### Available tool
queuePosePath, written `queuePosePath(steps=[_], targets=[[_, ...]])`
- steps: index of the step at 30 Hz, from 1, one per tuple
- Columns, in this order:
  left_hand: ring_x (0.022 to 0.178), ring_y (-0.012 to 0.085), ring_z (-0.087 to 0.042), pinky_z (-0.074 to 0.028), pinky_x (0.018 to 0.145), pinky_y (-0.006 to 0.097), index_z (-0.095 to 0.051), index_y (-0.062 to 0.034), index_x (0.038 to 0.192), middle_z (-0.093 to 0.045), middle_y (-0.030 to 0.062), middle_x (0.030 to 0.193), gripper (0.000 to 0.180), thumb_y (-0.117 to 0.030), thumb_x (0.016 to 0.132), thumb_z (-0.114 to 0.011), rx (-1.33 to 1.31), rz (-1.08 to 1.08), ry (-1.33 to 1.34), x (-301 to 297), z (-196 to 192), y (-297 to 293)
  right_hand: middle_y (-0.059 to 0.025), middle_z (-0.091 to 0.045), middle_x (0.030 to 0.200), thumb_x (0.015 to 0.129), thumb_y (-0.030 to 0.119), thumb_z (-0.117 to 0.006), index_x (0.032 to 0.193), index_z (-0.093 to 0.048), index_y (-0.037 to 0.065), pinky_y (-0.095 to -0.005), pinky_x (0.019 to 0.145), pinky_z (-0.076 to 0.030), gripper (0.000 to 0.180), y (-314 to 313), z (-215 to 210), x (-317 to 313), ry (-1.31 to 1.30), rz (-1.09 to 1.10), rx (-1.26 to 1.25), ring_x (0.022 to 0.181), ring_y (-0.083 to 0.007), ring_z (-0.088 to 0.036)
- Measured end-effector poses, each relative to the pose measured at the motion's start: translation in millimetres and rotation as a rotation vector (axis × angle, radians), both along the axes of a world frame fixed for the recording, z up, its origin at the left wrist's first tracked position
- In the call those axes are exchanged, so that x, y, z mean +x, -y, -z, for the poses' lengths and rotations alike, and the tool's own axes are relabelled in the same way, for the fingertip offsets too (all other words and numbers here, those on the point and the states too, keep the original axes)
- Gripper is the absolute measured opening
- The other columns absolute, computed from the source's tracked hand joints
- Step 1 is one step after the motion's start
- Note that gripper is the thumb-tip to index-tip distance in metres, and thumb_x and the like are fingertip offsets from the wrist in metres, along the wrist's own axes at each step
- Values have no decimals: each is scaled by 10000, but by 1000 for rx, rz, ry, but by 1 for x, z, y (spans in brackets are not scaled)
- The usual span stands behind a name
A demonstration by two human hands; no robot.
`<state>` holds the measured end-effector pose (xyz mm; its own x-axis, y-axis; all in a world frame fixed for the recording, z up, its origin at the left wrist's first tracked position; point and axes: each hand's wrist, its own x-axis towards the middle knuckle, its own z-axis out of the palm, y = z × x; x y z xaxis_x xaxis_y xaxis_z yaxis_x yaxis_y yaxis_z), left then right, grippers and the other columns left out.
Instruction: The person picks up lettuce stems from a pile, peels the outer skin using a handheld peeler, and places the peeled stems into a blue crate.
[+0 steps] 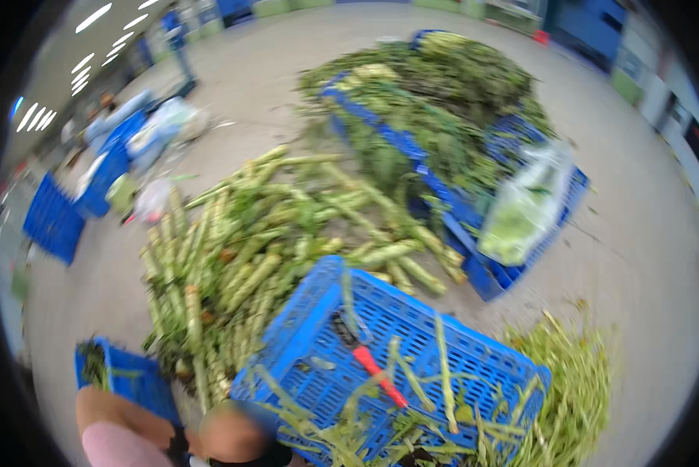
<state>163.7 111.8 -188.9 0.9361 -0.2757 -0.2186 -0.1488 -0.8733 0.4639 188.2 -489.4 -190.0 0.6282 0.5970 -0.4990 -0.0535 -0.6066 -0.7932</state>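
- Red-handled tool [379, 378] lies on the blue crate [486, 354]; best lift it by the handle
- Brush loose strips [445, 373] aside first for a clean grip
- Neither of your hands shows, so I can't tell what they hold
- Crate hides some stalks [252, 280]; pink cloth [116, 447] is cut off

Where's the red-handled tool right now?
In the head view, just right of centre in the lower half, the red-handled tool lies on the slotted blue crate, among thin green strips.
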Motion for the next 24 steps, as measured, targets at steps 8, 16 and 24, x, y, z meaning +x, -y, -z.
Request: queuePosePath(steps=[8, 16, 24], targets=[[1026, 257, -542, -444, 873, 403, -674, -124, 954, -614, 60, 1003, 215, -312, 873, -607, -228, 3, -321, -12, -32, 36, -198, -526, 1303, 909, 324, -532, 1280, -570, 48, -506, 1033, -379, 464, -58, -74, 56, 238, -655, 66, 1203, -376, -493], [1078, 312, -502, -404, 944, 473, -694, -91, 914, -598, 103, 1085, 284, -336, 860, -560, -162, -296, -232, -43, -58, 63, -193, -488, 1356, 913, 294, -560, 1321, -542, 84, -536, 1083, -305, 460, -104, -98, 23, -7, -693, -90, 1280, -403, -415], [1080, 305, -536, -440, 868, 472, -687, -121, 1012, -622, 118, 1097, 304, -358, 875, -554, 164, -565, -586, -46, -121, 58, -186, -514, 1298, 894, 280, -579, 1291, -560, 81, -519, 1037, -334, 445, -204, -213, 26, 31, -746, -216, 1221, -392, -448]])
